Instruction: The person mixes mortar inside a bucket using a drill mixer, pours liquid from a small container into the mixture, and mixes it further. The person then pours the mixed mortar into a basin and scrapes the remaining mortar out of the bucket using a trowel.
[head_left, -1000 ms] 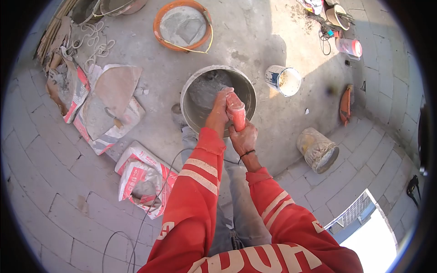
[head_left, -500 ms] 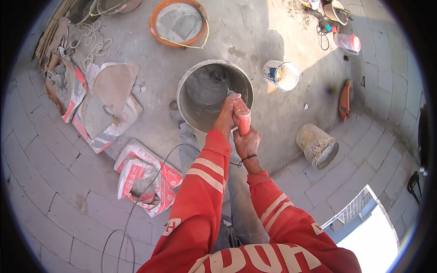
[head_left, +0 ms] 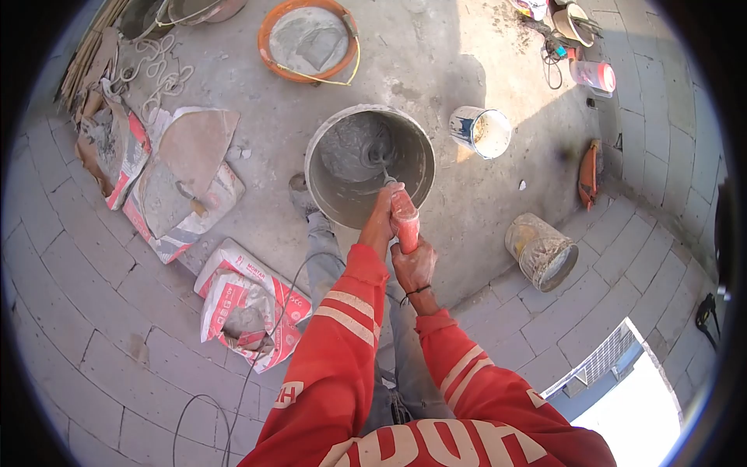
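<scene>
At the near left, a red-and-white bag (head_left: 264, 282) is showing the word "MORTAR", its smaller print staying illegible. In the middle, a grey bucket (head_left: 340, 199) is holding wet mix; the left hand's (head_left: 380, 219) fingers are gripping the front of a red power tool (head_left: 405, 222) leaning over the near rim, and the right hand's (head_left: 415, 265) are wrapping its rear handle. A red sweatshirt (head_left: 498, 397) is bearing large, partly hidden pale letters.
</scene>
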### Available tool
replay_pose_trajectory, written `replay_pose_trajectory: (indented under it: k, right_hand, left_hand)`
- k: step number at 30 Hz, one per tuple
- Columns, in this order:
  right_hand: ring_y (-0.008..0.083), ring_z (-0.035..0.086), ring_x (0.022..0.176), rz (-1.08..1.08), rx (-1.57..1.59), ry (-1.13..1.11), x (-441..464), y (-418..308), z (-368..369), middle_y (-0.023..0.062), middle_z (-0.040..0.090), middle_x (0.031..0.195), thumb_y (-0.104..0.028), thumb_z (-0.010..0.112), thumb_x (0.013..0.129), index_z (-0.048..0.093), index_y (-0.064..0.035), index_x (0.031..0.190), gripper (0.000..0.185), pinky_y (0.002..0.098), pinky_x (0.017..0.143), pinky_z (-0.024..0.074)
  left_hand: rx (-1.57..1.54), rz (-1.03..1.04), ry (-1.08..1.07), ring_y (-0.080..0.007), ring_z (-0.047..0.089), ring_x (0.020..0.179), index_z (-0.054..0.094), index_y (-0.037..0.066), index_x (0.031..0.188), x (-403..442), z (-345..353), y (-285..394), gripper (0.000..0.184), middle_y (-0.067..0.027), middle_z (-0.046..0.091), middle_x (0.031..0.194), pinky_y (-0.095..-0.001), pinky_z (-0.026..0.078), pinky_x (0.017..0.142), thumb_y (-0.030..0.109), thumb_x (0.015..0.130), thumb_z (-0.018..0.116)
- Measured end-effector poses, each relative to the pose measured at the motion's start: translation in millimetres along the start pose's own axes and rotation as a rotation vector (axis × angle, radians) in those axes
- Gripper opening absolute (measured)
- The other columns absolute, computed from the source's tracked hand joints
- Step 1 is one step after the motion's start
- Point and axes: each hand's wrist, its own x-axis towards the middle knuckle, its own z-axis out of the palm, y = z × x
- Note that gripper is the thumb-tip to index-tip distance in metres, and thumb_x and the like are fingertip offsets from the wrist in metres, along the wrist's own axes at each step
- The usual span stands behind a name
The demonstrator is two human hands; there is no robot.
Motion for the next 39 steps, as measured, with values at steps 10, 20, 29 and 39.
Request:
replay_pose_trajectory:
  k: [10, 20, 29, 39]
  right_hand:
    - [0.0454, 0.069, 0.077, -0.084, 0.031, 0.045, -3.6, -15.1, 16.4, 0.026, 0.069, 0.079, -0.014, 0.068, 0.073, 0.069, 0.0014, 0.097, 0.028, 0.0483, 0.072, 0.0539]
    - [0.0473, 0.067, 0.083, -0.139, 0.064, 0.032, 25.4, -39.6, 28.1, 0.0253, 0.069, 0.082, -0.012, 0.068, 0.076, 0.067, 0.0002, 0.094, 0.023, 0.0507, 0.073, 0.0539]
    - [0.0469, 0.068, 0.084, -0.08, 0.081, -0.081, 24.3, -61.2, 30.1, 0.0253, 0.07, 0.085, -0.015, 0.069, 0.075, 0.068, 0.0012, 0.091, 0.023, 0.0519, 0.075, 0.0536]
    - [0.0482, 0.069, 0.085, -0.058, 0.002, -0.126, 8.3, -45.4, 35.6, 0.0283, 0.07, 0.086, -0.015, 0.069, 0.074, 0.069, 0.0021, 0.094, 0.026, 0.0516, 0.078, 0.055]
  left_hand:
    - [0.004, 0.024, -0.028, -0.0182, 0.054, 0.055, 0.051, 0.018, 0.078, -10.5, -10.1, 24.7, 0.023, 0.0006, 0.051, 0.067, -0.0376, 0.05, 0.05, 0.029, 0.084, 0.072]
    - [0.028, 0.024, -0.026, -0.0281, 0.058, 0.051, 0.052, 0.014, 0.072, -6.5, 14.5, 76.0, 0.029, -0.0073, 0.055, 0.062, -0.0458, 0.052, 0.049, 0.033, 0.089, 0.066]
    - [0.0, 0.111, 0.158, -0.0258, 0.057, 0.053, 0.051, 0.016, 0.075, -24.5, 14.8, 90.6, 0.023, -0.0047, 0.054, 0.063, -0.0441, 0.051, 0.051, 0.029, 0.088, 0.065]
    - [-0.058, 0.098, 0.159, -0.0225, 0.053, 0.054, 0.05, 0.018, 0.075, -27.4, -14.6, 73.1, 0.022, -0.0013, 0.051, 0.065, -0.0417, 0.049, 0.052, 0.029, 0.086, 0.066]
